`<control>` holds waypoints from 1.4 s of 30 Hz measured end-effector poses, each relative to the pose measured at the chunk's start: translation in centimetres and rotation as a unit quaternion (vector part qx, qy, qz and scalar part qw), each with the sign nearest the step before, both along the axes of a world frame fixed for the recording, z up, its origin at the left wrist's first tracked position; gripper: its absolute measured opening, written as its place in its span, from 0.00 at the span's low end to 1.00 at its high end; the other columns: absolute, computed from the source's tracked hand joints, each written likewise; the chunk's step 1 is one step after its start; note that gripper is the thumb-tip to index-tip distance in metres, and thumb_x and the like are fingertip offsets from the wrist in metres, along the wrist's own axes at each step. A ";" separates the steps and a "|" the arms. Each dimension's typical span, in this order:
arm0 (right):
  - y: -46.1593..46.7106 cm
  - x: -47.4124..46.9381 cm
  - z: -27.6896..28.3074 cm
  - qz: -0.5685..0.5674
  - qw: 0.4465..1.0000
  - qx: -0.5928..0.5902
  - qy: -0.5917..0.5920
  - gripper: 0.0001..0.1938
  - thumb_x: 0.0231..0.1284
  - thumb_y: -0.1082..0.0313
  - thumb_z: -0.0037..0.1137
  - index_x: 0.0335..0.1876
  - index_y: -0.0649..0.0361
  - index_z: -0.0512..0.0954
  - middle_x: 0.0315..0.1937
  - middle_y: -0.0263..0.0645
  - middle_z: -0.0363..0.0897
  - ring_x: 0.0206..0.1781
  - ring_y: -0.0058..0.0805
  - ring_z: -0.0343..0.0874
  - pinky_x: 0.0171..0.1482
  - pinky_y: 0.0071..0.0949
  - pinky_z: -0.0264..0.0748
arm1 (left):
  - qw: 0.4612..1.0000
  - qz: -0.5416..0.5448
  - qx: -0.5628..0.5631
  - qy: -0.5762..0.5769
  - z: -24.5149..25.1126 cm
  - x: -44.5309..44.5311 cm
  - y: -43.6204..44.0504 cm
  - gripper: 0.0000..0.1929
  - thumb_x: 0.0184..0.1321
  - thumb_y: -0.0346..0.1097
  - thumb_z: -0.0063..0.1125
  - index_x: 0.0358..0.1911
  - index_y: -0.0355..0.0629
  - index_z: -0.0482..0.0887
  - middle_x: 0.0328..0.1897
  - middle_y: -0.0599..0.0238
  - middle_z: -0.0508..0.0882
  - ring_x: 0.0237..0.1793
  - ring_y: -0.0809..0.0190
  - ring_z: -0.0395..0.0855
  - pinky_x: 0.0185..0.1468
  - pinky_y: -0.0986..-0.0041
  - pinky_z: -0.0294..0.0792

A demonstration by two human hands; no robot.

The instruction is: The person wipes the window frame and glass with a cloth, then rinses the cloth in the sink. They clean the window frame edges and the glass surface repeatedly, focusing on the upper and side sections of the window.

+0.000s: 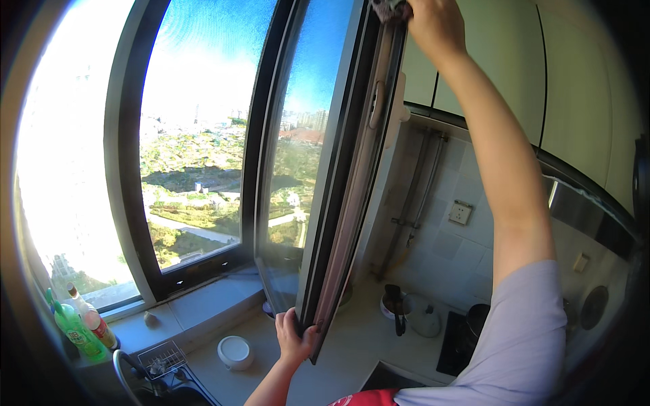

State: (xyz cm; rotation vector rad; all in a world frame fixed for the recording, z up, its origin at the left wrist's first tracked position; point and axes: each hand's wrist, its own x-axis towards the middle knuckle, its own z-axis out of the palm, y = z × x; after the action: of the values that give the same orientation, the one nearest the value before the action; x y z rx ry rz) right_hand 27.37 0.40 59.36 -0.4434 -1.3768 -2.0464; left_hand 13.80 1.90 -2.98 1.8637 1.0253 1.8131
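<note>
An inward-swung window sash [341,188] with a dark frame stands before me, its edge towards me. My left hand [296,339] grips the lower corner of this sash, thumb on the near side and fingers over the glass side. High up, my right hand [434,25] presses a dark, crumpled cloth [390,10] against the top of the sash edge; its fingertips are partly cut off by the picture's rim. The window handle [376,105] sits on the sash edge below the cloth.
Below the window are a sill with bottles [78,327], a sink faucet [122,375], a wire basket [162,359] and a white round container [235,352]. A bowl [391,307], a glass lid [422,315] and a hob [452,345] lie right, under wall cabinets [492,76].
</note>
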 end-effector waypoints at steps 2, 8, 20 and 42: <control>1.3 0.5 3.9 0.023 1.000 -0.008 0.016 0.07 0.55 0.73 0.51 0.37 0.59 0.79 0.36 0.43 0.83 0.46 0.44 0.80 0.49 0.41 0.75 | 1.000 -0.003 -0.004 -0.009 0.1 0.0 0.0 0.32 0.44 0.34 0.71 0.56 0.36 0.71 0.45 0.50 0.72 0.46 0.44 0.72 0.51 0.58 0.67; 0.6 3.0 -8.5 0.038 0.988 -0.148 -0.017 0.13 0.47 0.77 0.61 0.40 0.54 0.80 0.42 0.36 0.83 0.50 0.38 0.79 0.53 0.39 0.73 | 1.000 -0.020 0.007 -0.021 0.2 0.1 0.1 0.32 0.44 0.34 0.71 0.55 0.37 0.72 0.44 0.50 0.73 0.46 0.44 0.72 0.51 0.58 0.67; -1.1 -2.9 -1.3 0.133 0.990 -0.003 0.055 0.14 0.53 0.78 0.53 0.46 0.60 0.80 0.48 0.44 0.83 0.52 0.46 0.79 0.55 0.41 0.75 | 1.000 -0.008 0.003 -0.007 0.3 0.2 0.0 0.33 0.45 0.35 0.71 0.57 0.37 0.71 0.46 0.49 0.73 0.47 0.43 0.72 0.52 0.57 0.67; -0.5 -2.7 -14.4 0.026 0.980 -0.195 -0.010 0.10 0.58 0.73 0.55 0.45 0.63 0.81 0.49 0.44 0.83 0.55 0.45 0.79 0.58 0.38 0.74 | 1.000 -0.010 0.009 -0.028 0.5 0.6 0.0 0.33 0.47 0.32 0.72 0.59 0.39 0.72 0.47 0.52 0.74 0.47 0.46 0.73 0.51 0.60 0.68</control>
State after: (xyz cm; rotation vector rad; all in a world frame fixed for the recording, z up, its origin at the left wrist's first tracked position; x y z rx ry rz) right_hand 24.67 -0.05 44.96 -0.5456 -1.7910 -1.7416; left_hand 14.38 1.90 -2.48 1.8150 0.9706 1.8581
